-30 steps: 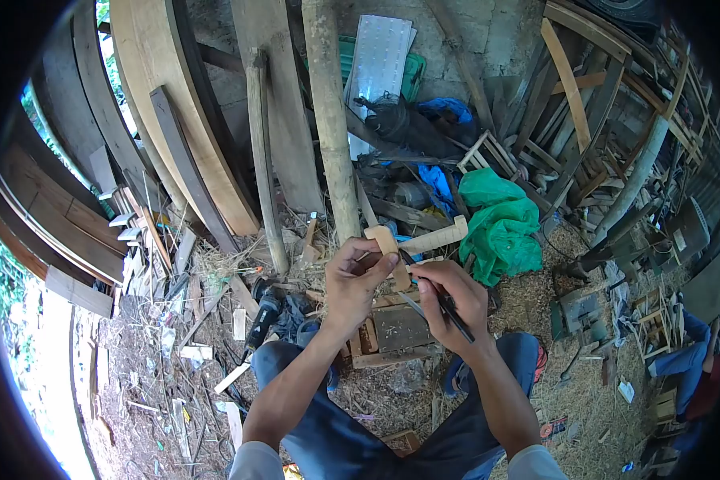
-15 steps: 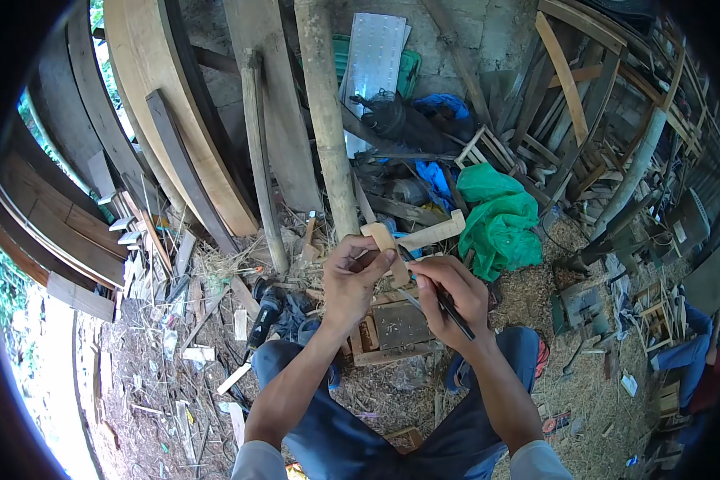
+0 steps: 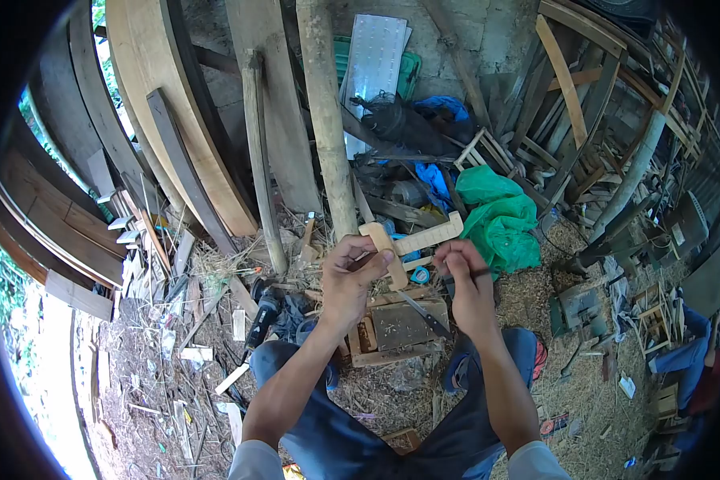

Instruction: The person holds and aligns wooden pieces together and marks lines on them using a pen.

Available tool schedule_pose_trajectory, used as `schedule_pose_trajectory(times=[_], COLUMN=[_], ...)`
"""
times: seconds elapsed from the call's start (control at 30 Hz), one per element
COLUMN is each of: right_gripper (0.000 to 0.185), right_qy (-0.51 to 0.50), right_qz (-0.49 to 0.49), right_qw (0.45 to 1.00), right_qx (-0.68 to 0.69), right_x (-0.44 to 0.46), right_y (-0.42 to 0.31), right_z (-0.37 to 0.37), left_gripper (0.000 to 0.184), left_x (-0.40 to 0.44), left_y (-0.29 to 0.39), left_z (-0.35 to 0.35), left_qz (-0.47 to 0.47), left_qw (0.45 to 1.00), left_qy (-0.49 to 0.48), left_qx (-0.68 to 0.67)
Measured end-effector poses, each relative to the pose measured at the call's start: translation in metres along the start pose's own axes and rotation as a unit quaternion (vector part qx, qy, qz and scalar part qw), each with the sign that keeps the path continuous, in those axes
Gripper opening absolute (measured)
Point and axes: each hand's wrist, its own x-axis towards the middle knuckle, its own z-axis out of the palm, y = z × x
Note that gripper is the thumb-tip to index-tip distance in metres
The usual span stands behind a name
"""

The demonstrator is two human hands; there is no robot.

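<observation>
My left hand (image 3: 350,276) pinches a pale carved wooden piece (image 3: 386,256) between thumb and fingers. It has a rounded crossbar and a long arm stretching right, with a short upturned end. My right hand (image 3: 470,290) is closed just below that end, around a slim dark pen (image 3: 485,274) that is mostly hidden and blurred. Whether its fingertips touch the wood I cannot tell. Below the hands, a knife (image 3: 430,320) with a dark handle lies across a low wooden block (image 3: 400,330). A small blue tape measure (image 3: 419,275) sits just behind the crossbar.
A dark power tool (image 3: 264,316) lies on the littered ground by my left knee. Behind are a green plastic bag (image 3: 500,220), an upright pole (image 3: 328,120) and leaning planks (image 3: 180,120). Scrap wood (image 3: 568,88) is piled at right, where another person's leg (image 3: 684,348) shows.
My right hand has moved up and right, from the crossbar to near the upturned end of the wooden piece. The pen has swung away from the crossbar. My left hand has barely moved.
</observation>
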Motion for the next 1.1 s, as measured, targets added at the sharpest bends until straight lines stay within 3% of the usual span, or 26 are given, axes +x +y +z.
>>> schedule_pose_trajectory(times=[0.03, 0.1, 0.23, 0.3, 0.5, 0.83, 1.1], right_gripper=[0.027, 0.025, 0.029, 0.027, 0.030, 0.030, 0.032], right_qy=[0.002, -0.056, -0.092, -0.017, 0.019, 0.031, 0.014], right_qz=[0.001, 0.192, 0.161, 0.129, 0.143, 0.138, 0.124], right_qw=[1.000, 0.949, 0.971, 0.983, 0.972, 0.972, 0.986], right_qx=[0.000, 0.245, 0.151, 0.128, 0.184, 0.190, 0.114], right_x=[-0.001, 0.000, -0.002, -0.001, 0.005, 0.003, 0.002], right_y=[-0.001, -0.009, -0.011, -0.006, -0.012, -0.010, -0.012], right_z=[-0.001, -0.003, -0.001, 0.001, -0.009, -0.010, -0.008], left_gripper=[0.015, 0.016, 0.018, 0.020, 0.020, 0.022, 0.022], left_x=[-0.001, -0.002, -0.004, -0.005, 0.000, -0.002, -0.002], left_y=[-0.001, -0.003, 0.000, 0.000, 0.008, 0.005, 0.008], left_z=[0.000, 0.001, 0.005, 0.007, 0.006, 0.002, 0.007], left_qz=[-0.002, -0.020, -0.001, -0.006, -0.048, -0.035, -0.041], left_qw=[1.000, 1.000, 0.997, 0.997, 0.995, 0.993, 0.995], left_qy=[-0.001, -0.004, -0.030, -0.040, -0.063, -0.101, -0.088], left_qx=[0.001, -0.003, 0.069, 0.060, -0.062, -0.048, -0.011])
